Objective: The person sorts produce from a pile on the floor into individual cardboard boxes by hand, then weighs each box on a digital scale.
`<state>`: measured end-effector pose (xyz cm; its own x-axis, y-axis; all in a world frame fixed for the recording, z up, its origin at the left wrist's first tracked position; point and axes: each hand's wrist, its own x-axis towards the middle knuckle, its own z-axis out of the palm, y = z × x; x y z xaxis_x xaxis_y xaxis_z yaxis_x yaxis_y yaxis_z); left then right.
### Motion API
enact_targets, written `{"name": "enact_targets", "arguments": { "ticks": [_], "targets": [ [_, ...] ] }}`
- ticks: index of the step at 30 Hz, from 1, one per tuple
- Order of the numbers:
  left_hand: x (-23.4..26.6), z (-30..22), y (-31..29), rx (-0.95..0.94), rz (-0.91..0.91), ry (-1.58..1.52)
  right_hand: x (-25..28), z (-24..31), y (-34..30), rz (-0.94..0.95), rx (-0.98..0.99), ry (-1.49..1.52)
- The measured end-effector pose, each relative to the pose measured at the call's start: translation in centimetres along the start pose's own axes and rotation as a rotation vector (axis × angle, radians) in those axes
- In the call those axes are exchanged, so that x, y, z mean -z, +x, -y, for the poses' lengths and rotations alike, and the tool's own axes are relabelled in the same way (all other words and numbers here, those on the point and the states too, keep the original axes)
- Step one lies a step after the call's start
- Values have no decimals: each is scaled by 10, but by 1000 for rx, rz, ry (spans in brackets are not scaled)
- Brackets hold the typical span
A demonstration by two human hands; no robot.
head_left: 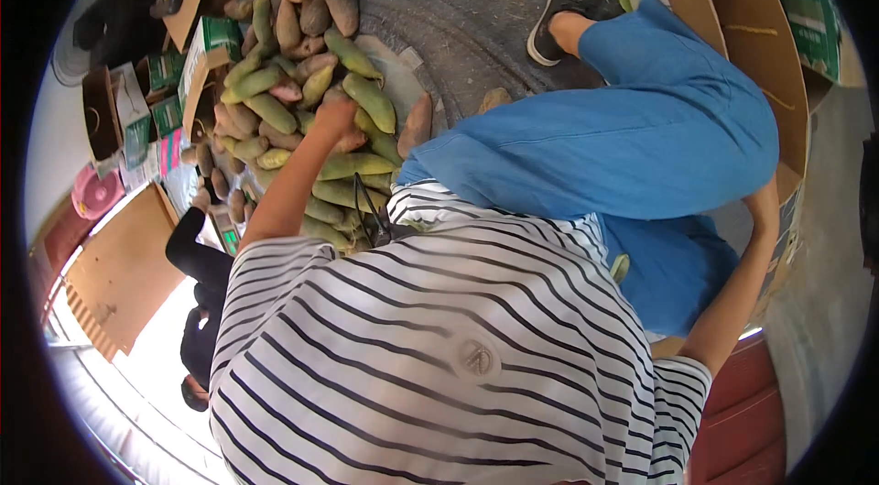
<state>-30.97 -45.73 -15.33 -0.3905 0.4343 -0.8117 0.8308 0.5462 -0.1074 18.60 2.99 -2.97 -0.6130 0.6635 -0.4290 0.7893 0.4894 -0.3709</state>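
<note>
A pile of long green vegetables [370,102] mixed with brown-pink tubers [340,3] lies on the ground at the upper left. My left hand [339,119] is down in this pile, with its fingers curled among the pieces. Whatever it grips is hidden by the hand itself. My right hand [762,203] is at the right, beyond my bent blue-trousered leg, next to an open cardboard box [765,41]. Its fingers are mostly out of sight, so their state does not show.
Another person in black [206,256] reaches toward more tubers at the left. Green and brown cartons [206,64] stand beside the pile, near a pink basin [97,191]. A black shoe [569,13] rests on the dark ground. Behind me at the lower right is something red [740,412].
</note>
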Motion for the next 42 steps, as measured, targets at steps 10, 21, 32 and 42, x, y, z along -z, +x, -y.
{"name": "enact_targets", "arguments": {
  "ticks": [10, 21, 32, 42],
  "targets": [
    [-108, 20, -50, 132, 132, 158, -13, -75, -19, -119, -105, 142],
    [-21, 16, -16, -281, 302, 35, 16, 55, 0, -9, -4, 94],
    [325, -225, -68, -846, -1197, -429, 3, 43, 5, 5, 113, 23],
    [313, -245, -30, -1087, -1312, -428, 6, 34, -2, -91, 108, -61]
  ]
}}
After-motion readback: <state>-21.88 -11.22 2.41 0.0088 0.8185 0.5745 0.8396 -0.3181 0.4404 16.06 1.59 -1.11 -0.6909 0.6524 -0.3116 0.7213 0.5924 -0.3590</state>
